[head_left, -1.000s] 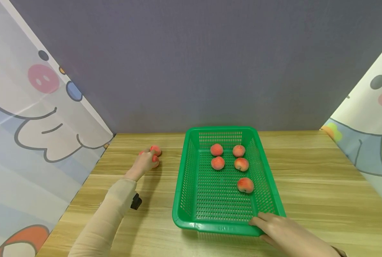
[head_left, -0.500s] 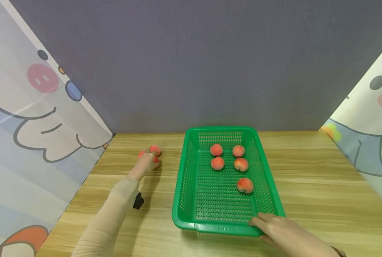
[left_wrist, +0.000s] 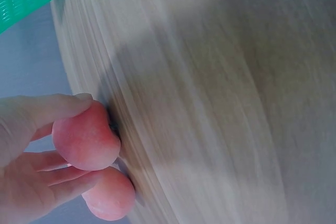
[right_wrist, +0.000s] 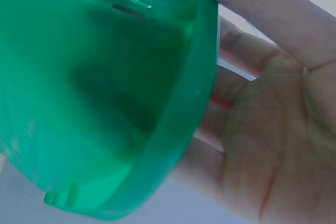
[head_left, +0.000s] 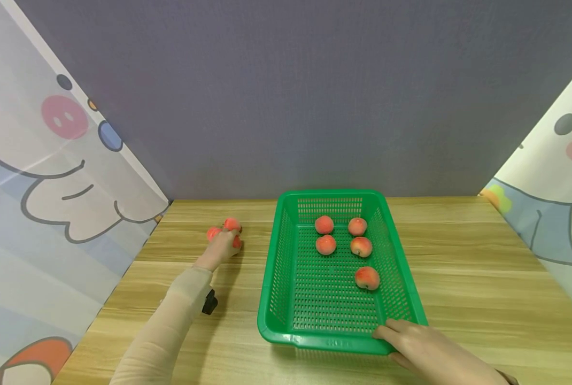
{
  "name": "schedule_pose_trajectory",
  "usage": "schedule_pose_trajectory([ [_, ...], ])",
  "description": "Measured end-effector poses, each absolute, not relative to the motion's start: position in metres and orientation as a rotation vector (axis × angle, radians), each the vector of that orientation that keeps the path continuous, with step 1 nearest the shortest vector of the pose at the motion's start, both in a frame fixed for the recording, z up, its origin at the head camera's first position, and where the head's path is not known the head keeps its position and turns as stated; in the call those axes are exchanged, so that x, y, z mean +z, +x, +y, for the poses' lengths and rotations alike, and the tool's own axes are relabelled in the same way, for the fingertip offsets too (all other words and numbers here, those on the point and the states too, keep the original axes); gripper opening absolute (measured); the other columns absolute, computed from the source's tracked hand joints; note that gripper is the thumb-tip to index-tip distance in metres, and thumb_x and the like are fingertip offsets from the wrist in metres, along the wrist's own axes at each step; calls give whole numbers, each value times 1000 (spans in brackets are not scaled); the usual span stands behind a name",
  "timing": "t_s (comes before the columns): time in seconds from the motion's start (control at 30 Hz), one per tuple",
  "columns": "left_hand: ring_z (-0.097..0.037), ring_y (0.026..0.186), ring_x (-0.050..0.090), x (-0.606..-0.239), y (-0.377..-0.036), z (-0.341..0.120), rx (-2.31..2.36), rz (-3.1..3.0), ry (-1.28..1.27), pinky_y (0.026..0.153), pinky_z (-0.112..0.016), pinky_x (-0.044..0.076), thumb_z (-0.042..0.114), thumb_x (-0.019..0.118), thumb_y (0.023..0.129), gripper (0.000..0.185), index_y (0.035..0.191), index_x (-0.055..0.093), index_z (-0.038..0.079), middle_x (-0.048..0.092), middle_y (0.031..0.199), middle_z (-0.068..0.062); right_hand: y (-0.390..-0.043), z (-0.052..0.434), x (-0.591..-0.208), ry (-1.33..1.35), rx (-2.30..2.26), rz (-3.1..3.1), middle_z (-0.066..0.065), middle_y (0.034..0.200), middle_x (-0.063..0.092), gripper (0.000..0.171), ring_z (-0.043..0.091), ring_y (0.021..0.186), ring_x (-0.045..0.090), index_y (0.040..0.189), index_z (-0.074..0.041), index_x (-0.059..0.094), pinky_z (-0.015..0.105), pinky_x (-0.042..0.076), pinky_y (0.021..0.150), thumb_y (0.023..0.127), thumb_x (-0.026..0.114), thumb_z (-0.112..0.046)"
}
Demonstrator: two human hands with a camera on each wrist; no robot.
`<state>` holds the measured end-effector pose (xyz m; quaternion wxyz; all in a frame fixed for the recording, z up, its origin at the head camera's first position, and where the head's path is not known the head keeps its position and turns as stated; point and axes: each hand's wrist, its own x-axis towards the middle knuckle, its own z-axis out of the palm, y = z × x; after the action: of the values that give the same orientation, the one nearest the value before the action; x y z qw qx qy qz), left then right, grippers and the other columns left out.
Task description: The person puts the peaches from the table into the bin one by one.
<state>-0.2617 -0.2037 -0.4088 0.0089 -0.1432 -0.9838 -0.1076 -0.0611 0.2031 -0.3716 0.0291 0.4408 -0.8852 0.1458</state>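
Note:
My left hand [head_left: 223, 244] is at the far left part of the table, with its thumb and fingers around a peach [left_wrist: 85, 139]. That peach sits low against the wood. A second peach [left_wrist: 110, 194] lies right under the fingers in the left wrist view. In the head view, one peach [head_left: 232, 224] is just beyond the hand and another peach [head_left: 214, 233] is at its left. My right hand [head_left: 418, 342] grips the near right corner of a green plastic basket [head_left: 334, 341], thumb and fingers on either side of the rim.
Several peaches [head_left: 325, 245] lie on the basket's slotted floor, mostly toward the far end and right side. The wooden table [head_left: 464, 278] ends at a grey wall [head_left: 315, 107] at the back. Printed curtains [head_left: 89, 203] flank both sides.
My left hand has shifted slightly to the right and nearer, with the peach in it, so the peach at its left shows more. My right hand and the basket stay put.

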Motion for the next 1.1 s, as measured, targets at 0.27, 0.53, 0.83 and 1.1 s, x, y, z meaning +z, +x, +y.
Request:
schedule_pose_trajectory([
  [0.27, -29, 73, 58, -407, -260, -202, -294, -3082, -445, 63, -35, 48, 12, 64, 80, 34, 106, 54, -9, 58, 93, -24, -61, 203, -370, 1365, 453, -2743, 0, 88, 59, 32, 12, 76, 57, 100, -7, 58, 25, 48, 58, 71, 70, -13],
  [0.53, -19, 62, 52, -402, -259, -200, -355, -3064, -471, 55, -28, 43, 10, 65, 80, 34, 106, 55, -8, 57, 85, -18, -60, 203, -369, 1368, 463, -2764, 1, 90, 60, 33, 12, 77, 58, 101, -7, 58, 26, 48, 59, 72, 70, -13],
  [0.83, -28, 75, 59, -391, -259, -194, -377, -3043, -514, 62, -33, 49, 13, 68, 77, 39, 107, 54, -8, 57, 90, -21, -60, 203, -370, 1374, 466, -2741, 1, 89, 59, 33, 12, 76, 57, 101, -7, 58, 25, 48, 58, 71, 70, -13],
  [1.1, -33, 88, 57, -378, -258, -189, -350, -3047, -546, 73, -40, 48, 13, 71, 74, 45, 111, 54, -7, 56, 101, -23, -61, 203, -369, 1370, 462, -2739, 0, 88, 59, 32, 11, 76, 57, 100, -7, 59, 25, 48, 58, 71, 70, -14],
])
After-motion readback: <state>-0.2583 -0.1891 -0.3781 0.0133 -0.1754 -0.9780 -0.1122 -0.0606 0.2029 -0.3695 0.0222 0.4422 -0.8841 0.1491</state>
